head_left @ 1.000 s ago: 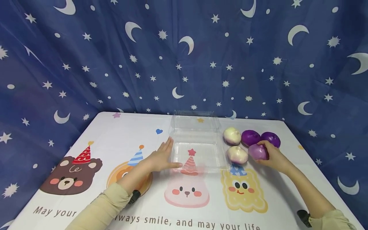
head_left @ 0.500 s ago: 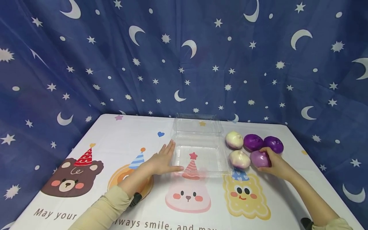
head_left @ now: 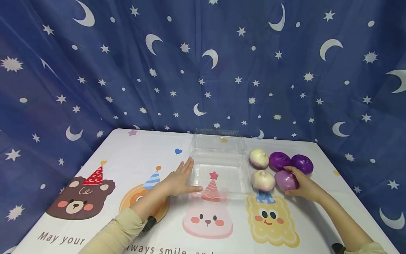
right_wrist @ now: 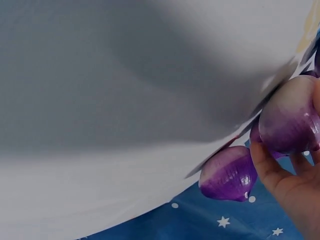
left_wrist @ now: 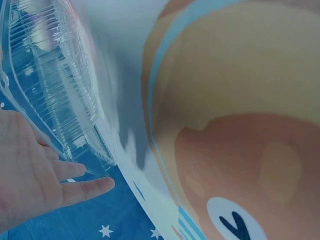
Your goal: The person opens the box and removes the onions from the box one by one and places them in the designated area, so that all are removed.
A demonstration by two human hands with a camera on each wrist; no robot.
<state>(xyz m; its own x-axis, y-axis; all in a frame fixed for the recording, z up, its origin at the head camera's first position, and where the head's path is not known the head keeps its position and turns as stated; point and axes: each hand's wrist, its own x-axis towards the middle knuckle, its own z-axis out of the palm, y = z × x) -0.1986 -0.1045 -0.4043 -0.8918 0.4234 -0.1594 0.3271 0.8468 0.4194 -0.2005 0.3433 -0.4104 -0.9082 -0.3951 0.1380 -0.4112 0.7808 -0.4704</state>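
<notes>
My right hand (head_left: 306, 185) holds a light purple onion (head_left: 285, 180) between thumb and fingers, low at the table; whether it touches the cloth I cannot tell. In the right wrist view the fingers curve round this onion (right_wrist: 287, 117). Close by lie a pale onion (head_left: 263, 180), another pale onion (head_left: 259, 158), a deep purple onion (head_left: 280, 161) and a second deep purple onion (head_left: 302, 164). My left hand (head_left: 179, 180) rests with spread, straight fingers at the left side of a clear plastic box (head_left: 222, 176). Its hinged lid (head_left: 219, 141) lies back, and nothing shows inside the box.
A white printed cloth (head_left: 152, 141) covers the table, with cartoon animals and lettering. Behind its far edge hangs a blue curtain (head_left: 177, 81) with moons and stars. The onions sit just right of the box.
The head view has tilted up a little, so everything sits lower in it. Both hands, the box and the onions keep their places relative to one another.
</notes>
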